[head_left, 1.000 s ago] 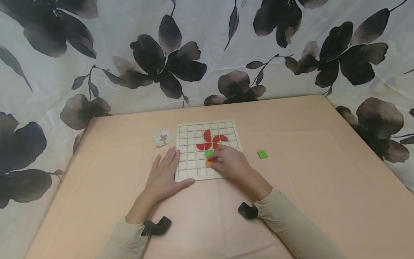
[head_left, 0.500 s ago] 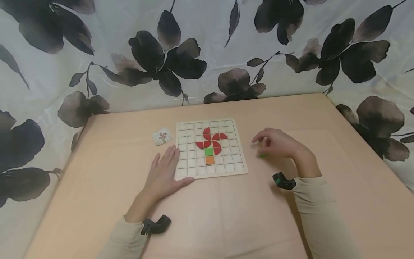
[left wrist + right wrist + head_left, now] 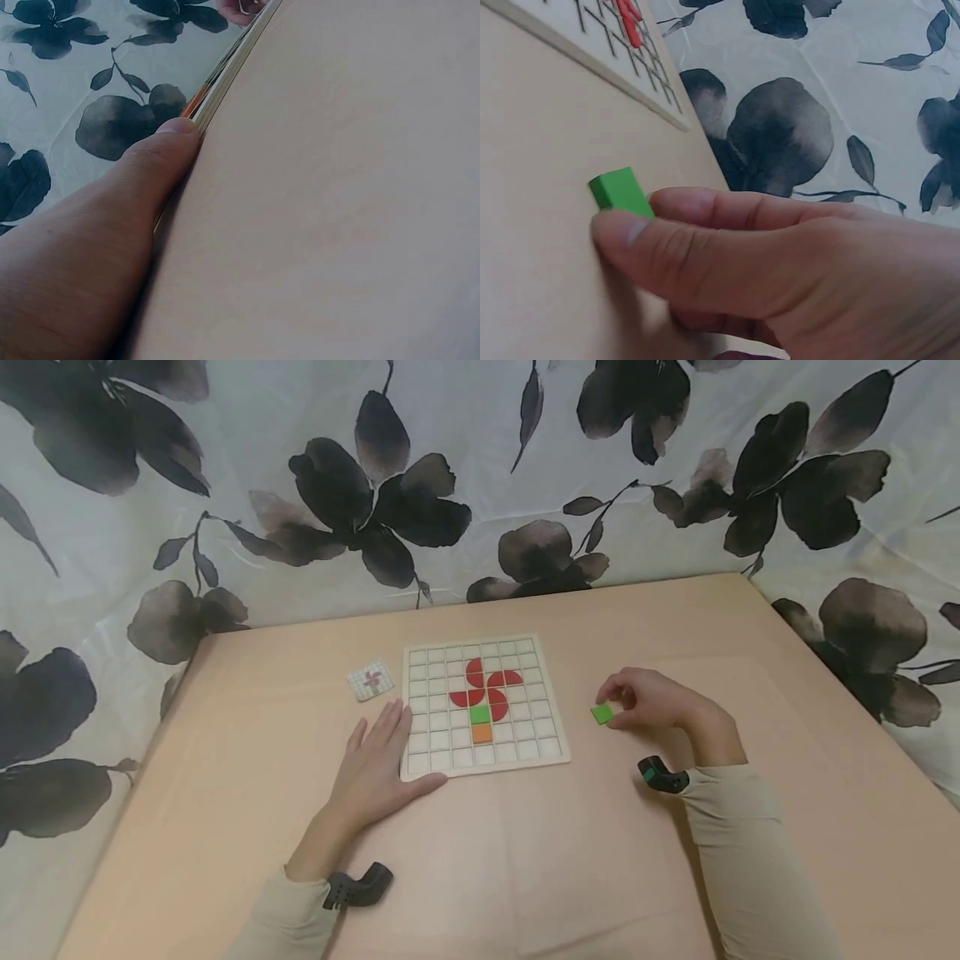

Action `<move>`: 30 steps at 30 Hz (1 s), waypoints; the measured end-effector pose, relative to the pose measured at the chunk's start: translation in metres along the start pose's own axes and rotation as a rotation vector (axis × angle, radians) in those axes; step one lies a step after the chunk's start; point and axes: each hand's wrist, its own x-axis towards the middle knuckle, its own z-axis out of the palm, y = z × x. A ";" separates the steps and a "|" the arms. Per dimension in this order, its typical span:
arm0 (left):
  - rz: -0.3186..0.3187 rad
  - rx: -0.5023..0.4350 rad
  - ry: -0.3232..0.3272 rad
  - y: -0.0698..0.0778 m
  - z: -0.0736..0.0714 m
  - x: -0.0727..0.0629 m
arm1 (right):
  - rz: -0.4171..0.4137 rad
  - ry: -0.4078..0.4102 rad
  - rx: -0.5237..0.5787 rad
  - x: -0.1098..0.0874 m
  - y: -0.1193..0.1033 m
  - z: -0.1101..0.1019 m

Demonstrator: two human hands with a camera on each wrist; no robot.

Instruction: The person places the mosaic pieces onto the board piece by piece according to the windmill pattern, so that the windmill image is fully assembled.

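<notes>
My right hand (image 3: 656,700) pinches a green square tile (image 3: 622,191) between thumb and fingers, to the right of the board. The white gridded board (image 3: 435,752) lies flat on the table. Red rounded pieces (image 3: 475,672) form a pinwheel on it, with a second green square (image 3: 479,714) below them and an orange square (image 3: 482,733) under that. My left hand (image 3: 378,760) rests with fingers spread along the board's left edge, its thumb at the near left corner. In the left wrist view that thumb (image 3: 161,154) touches the board's edge.
A small pattern card (image 3: 371,681) with a tiny red pinwheel lies left of the board, just beyond the left fingertips. The table (image 3: 480,860) has a peach cover. Behind it hangs a white cloth (image 3: 480,443) with dark flowers.
My right hand has left the orange square on the board, moved right to the loose green tile and taken it between thumb and fingers. The left hand has stayed at the board's edge.
</notes>
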 end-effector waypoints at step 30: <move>0.003 0.008 -0.003 -0.002 -0.001 0.000 | -0.198 0.100 -0.355 0.023 -0.140 0.085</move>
